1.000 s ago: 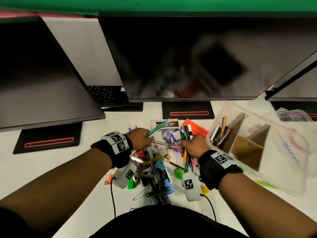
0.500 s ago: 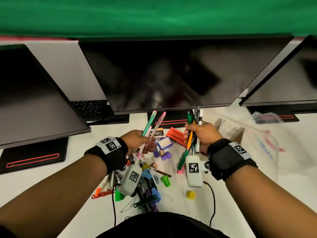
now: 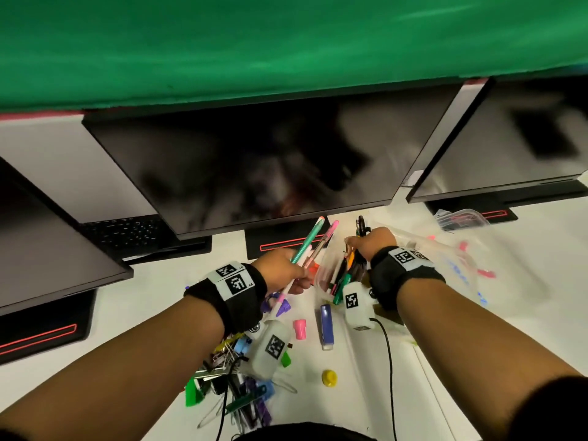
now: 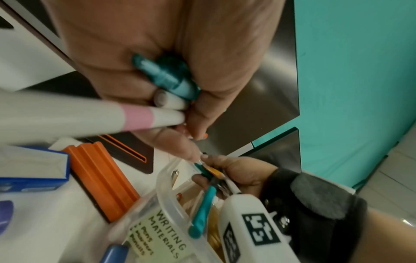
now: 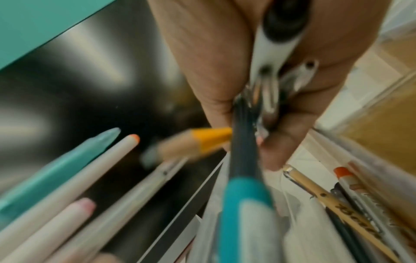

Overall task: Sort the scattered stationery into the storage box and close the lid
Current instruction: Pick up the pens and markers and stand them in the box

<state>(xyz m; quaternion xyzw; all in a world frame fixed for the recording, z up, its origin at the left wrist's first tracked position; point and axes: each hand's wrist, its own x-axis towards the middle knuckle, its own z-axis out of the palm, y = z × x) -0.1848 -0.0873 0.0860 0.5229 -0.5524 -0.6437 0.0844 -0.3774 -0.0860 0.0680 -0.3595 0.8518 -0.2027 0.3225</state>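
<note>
Overhead, green cloth (image 3: pixel 254 43); below, monitors (image 3: pixel 254 167), white desk (image 3: pixel 143 300).

Room's evenly lit, no harsh shadows on my desk (image 3: pixel 143 313). The monitors (image 3: pixel 254 160) throw smeary glare, and my head cam bends everything at the edges. Wrist cams are worse: the pens (image 5: pixel 245 204) in my right hand (image 5: pixel 213 53) are motion-blurred mush.
</note>
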